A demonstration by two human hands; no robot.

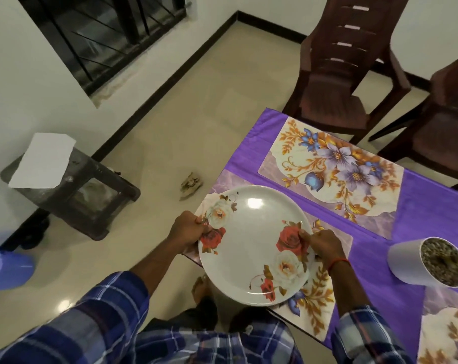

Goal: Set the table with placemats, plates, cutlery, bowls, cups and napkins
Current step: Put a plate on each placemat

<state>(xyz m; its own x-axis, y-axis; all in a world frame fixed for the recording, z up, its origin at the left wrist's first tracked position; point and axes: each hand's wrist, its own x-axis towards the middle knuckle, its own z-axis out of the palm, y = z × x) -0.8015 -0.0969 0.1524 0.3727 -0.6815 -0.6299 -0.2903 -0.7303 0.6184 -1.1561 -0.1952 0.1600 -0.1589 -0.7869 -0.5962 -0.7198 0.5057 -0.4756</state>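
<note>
dim indoor light | glare on plate [255, 204] | edges warped, blurred

walls [25, 88]: white; floor [196, 114]: glossy beige tile; window [104, 30]: dark, barred; chairs [338, 74]: two, brown; stool [91, 195]: dark, beside wall

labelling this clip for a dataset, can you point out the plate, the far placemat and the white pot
plate [251, 243]: head view, on its bare white centre.
far placemat [335, 166]: head view, on the flower print near its middle.
white pot [403, 261]: head view, on its outer wall.
</note>
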